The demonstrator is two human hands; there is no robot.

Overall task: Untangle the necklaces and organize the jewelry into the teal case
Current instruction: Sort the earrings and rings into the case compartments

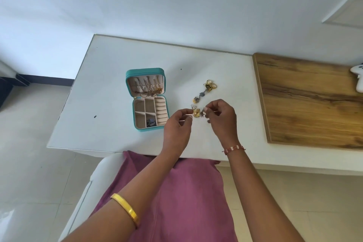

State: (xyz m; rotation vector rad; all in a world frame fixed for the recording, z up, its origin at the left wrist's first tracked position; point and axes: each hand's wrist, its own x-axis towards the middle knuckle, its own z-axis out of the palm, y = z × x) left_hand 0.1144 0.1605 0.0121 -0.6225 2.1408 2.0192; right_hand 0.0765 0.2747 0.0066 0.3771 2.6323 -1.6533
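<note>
My right hand (221,118) pinches small dark trinket (203,113); left hand (177,124) pinched, contents unclear. Gold filigree pendant (196,113) between pinches. Risk: snagging, dragging it off white table (117,84), missing open teal case (146,100) left of grip.

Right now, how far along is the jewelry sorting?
Done: gold chains hang in the open teal case lid, and a dark flower piece sits in a compartment. In hand: both hands work over a gold pendant. Left: rings and pendants on the table.
</note>
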